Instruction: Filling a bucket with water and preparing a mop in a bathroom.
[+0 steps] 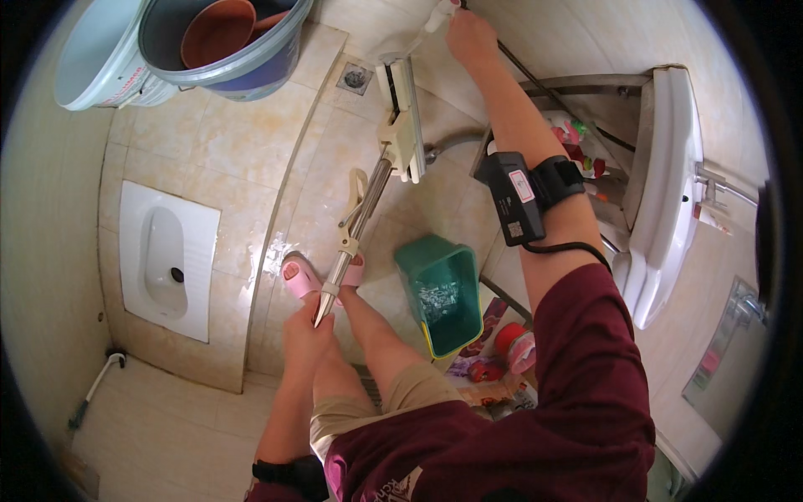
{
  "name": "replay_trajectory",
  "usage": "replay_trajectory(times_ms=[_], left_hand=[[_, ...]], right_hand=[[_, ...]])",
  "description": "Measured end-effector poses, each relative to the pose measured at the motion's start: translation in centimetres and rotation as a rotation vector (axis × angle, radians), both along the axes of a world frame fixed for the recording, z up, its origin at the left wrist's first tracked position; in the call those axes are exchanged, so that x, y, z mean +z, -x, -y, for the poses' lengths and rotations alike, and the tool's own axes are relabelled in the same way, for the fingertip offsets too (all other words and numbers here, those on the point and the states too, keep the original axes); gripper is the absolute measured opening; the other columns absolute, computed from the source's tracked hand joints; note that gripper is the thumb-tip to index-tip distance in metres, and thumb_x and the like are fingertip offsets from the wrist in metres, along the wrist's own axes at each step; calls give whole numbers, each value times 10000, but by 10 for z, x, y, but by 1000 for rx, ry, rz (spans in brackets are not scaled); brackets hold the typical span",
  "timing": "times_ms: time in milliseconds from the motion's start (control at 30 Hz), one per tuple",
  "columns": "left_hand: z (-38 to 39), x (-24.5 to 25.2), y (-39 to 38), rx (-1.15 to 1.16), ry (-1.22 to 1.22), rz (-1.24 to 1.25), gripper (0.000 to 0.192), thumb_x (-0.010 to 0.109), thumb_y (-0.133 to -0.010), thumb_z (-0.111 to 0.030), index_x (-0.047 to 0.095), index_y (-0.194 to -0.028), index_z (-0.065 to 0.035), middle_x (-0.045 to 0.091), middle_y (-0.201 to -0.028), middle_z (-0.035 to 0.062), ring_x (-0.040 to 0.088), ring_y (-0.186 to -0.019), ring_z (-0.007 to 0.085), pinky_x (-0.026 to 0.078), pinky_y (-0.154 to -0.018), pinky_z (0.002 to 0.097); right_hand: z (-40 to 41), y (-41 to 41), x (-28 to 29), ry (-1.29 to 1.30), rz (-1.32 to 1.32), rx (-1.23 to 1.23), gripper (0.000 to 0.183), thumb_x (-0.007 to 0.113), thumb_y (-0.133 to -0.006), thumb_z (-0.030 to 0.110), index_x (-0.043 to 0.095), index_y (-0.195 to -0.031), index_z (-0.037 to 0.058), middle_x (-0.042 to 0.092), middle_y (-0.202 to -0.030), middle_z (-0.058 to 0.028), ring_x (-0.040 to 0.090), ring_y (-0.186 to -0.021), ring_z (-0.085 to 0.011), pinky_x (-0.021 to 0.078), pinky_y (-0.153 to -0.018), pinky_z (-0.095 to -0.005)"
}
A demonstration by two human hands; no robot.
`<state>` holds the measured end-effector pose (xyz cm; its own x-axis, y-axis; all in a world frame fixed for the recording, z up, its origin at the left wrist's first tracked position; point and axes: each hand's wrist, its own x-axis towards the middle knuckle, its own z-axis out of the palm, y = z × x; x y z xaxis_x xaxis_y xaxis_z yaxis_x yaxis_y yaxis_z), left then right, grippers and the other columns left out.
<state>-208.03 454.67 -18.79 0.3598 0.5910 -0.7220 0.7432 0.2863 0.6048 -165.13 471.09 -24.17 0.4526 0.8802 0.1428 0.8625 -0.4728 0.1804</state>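
Observation:
My left hand grips the upper end of a metal mop pole. The pole slants away from me to a cream sponge mop head, which is tilted near the far wall. Partway along the pole sits a cream lever handle. At the top edge of the view, my right hand is closed around a white hand shower. A stream of water seems to run from it towards the far end of the mop head. Its hose hangs behind my right forearm.
A green bucket with water in it stands right of my legs. Two large pails are on the raised step, one holding a brown dipper. A squat toilet lies left, a washbasin right, a floor drain ahead.

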Motion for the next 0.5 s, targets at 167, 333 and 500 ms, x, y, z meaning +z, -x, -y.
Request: replay_trajectory(times_ms=[167, 333, 500], left_hand=[[7, 2, 10, -3, 73, -29, 300, 541, -640, -106, 533, -935, -52, 552, -686, 169, 543, -643, 306, 407, -560, 336], [8, -3, 6, 64, 8, 39, 319, 516, -647, -72, 523, -962, -21, 540, -643, 124, 498, -575, 188, 396, -531, 281], [-8, 0, -9, 116, -15, 105, 279, 518, -658, -84, 531, -930, -21, 541, -658, 179, 548, -607, 278, 404, -547, 321]], right_hand=[[0, 6, 11, 51, 17, -11, 140, 453, -703, 109, 567, -745, 39, 580, -762, -126, 566, -732, -262, 418, -644, -395], [-1, 6, 10, 30, -69, -47, 152, 452, -701, 109, 566, -759, 27, 580, -776, -135, 563, -747, -261, 409, -671, -401], [7, 2, 2, -232, -22, 28, 138, 426, -708, 101, 540, -709, 24, 563, -694, -149, 557, -653, -281, 419, -575, -397]])
